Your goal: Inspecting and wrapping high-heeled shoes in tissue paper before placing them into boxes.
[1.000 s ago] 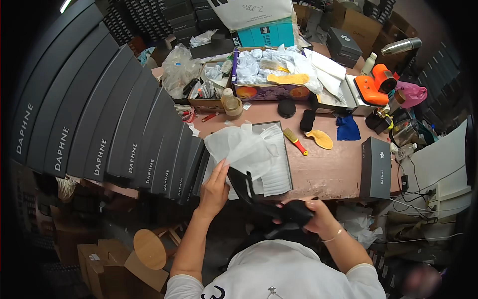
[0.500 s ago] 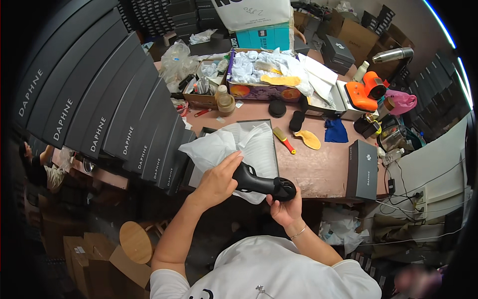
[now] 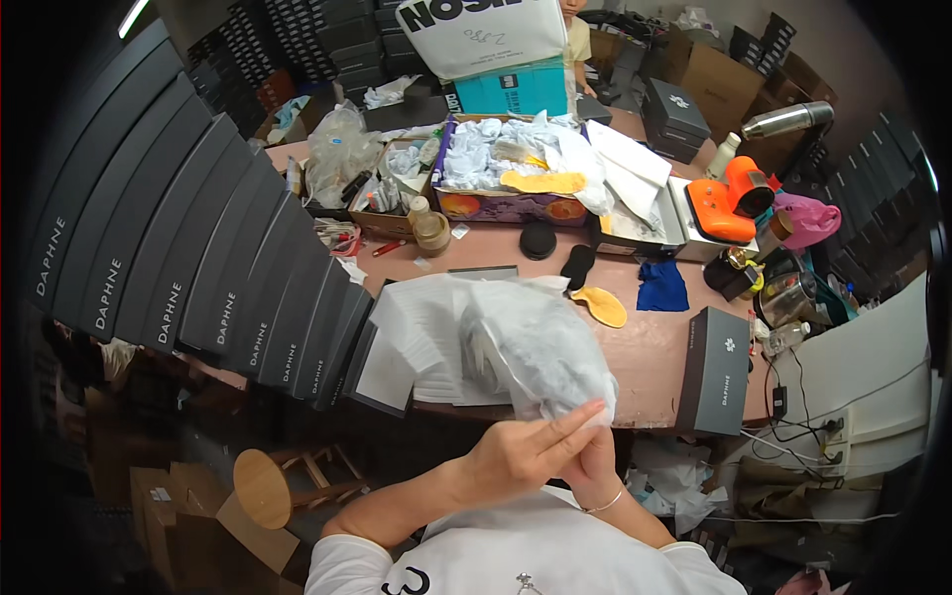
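Head view, looking down over the long brown table, with the row of dark grey boxes fanned out along my left. Big change in the last second: the black shoe I had out in the open between my hands is gone from plain sight, and in its place there's a translucent white bag bulging in front of me, a dark shape just showing through the plastic. I'd judge the shoe is now inside the bag, so the bagging is as good as done and what's left is closing the mouth.

The bag sits over the open shoebox lined with white tissue paper, its lower end pulled toward me off the table edge.

Now my hands. My left hand has come in from the box side and is flat, fingers straight and pressed together, pointing right along the bag's bottom edge, pinching the plastic against the other hand. My right hand is tucked just behind it, bracelet at the wrist, fingers closed on the same end of the bag; how tightly, I can't tell, since the left covers most of it. Both forearms angle in from below, meeting at that one point.

Further off, a yellow insole lies untouched.
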The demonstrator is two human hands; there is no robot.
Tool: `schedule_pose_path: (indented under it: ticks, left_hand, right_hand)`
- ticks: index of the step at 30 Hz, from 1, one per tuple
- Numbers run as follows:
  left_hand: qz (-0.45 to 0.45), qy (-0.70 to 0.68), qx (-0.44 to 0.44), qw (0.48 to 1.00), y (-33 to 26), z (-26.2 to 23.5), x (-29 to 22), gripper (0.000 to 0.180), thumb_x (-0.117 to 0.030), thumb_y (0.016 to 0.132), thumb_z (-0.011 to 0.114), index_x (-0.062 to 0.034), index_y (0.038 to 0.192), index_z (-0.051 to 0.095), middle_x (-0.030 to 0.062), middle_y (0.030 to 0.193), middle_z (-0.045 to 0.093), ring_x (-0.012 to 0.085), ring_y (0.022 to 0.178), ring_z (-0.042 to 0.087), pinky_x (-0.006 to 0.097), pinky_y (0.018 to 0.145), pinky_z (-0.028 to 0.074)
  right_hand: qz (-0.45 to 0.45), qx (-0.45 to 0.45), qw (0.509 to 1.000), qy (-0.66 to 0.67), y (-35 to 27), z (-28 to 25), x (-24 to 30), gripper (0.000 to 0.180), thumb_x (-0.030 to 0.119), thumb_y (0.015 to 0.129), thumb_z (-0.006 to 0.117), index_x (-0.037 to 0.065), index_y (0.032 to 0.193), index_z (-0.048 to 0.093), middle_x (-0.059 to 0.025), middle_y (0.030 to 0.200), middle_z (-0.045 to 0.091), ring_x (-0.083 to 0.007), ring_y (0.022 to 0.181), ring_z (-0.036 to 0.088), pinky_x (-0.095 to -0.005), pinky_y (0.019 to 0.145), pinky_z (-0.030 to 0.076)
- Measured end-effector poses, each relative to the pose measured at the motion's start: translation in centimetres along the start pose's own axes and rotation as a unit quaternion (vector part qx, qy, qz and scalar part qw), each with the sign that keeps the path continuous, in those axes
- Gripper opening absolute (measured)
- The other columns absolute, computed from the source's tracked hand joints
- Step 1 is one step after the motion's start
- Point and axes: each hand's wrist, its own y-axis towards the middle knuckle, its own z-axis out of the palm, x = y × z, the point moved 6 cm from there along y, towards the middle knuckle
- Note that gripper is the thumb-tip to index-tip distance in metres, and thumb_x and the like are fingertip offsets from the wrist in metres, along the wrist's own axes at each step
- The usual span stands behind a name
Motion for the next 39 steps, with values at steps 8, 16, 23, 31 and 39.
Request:
schedule_pose_path:
  ticks: [8,16,23,31,39]
  left_hand:
    - [0.022,-0.225,0.116,0.967,-1.4,9.9,-3.5,0.049,0.001,0.073,0.059,0.0031,0.122,0.053,0.0157,0.135,0.049,0.0215,0.079,0.067,0.026,0.06,0.055]
    - [-0.305,-0.287,-0.031,0.908,-5.8,6.9,6.3,0.074,-0.006,0.077,0.068,-0.0011,0.141,0.031,0.0168,0.144,0.034,0.0281,0.13,0.039,0.041,0.106,0.034]
    - [-0.536,-0.698,-0.09,0.466,-6.9,11.2,20.1,0.049,-0.034,0.093,0.058,-0.0012,0.128,0.046,0.0141,0.123,0.054,0.0232,0.109,0.055,0.036,0.092,0.046]
    - [-0.582,-0.61,-0.236,0.483,-13.0,5.7,34.2,0.029,-0.027,0.097,0.052,0.0001,0.106,0.058,0.0112,0.101,0.065,0.0242,0.093,0.063,0.037,0.083,0.051]
    - [-0.25,-0.09,-0.059,0.962,-9.8,-7.1,20.8,0.074,-0.028,0.092,0.056,0.0018,0.146,0.014,0.0235,0.149,0.018,0.0339,0.141,0.016,0.044,0.112,0.02]
  right_hand:
    - [-0.032,-0.049,0.987,-0.148,2.7,-5.5,4.2,0.04,0.025,0.088,0.063,0.002,0.118,0.051,-0.0101,0.122,0.055,-0.0224,0.113,0.051,-0.0348,0.098,0.041]
    - [-0.091,-0.07,0.982,-0.149,3.8,-6.9,6.3,0.032,0.022,0.083,0.067,0.002,0.104,0.053,-0.0106,0.112,0.056,-0.0203,0.103,0.053,-0.0325,0.09,0.043]
    - [-0.085,-0.074,0.983,-0.146,1.3,-7.8,4.6,0.027,0.02,0.079,0.071,0.003,0.092,0.055,-0.011,0.103,0.058,-0.0185,0.095,0.055,-0.0305,0.082,0.044]
    - [0.03,0.052,0.979,-0.193,-0.1,-5.4,3.4,0.023,0.018,0.074,0.075,0.004,0.078,0.057,-0.0115,0.093,0.059,-0.0163,0.085,0.056,-0.0281,0.074,0.046]
    - [0.078,-0.01,0.997,-0.023,5.2,0.3,-4.4,0.022,0.019,0.083,0.068,0.006,0.076,0.051,-0.0111,0.094,0.061,-0.02,0.088,0.06,-0.0455,0.086,0.051]
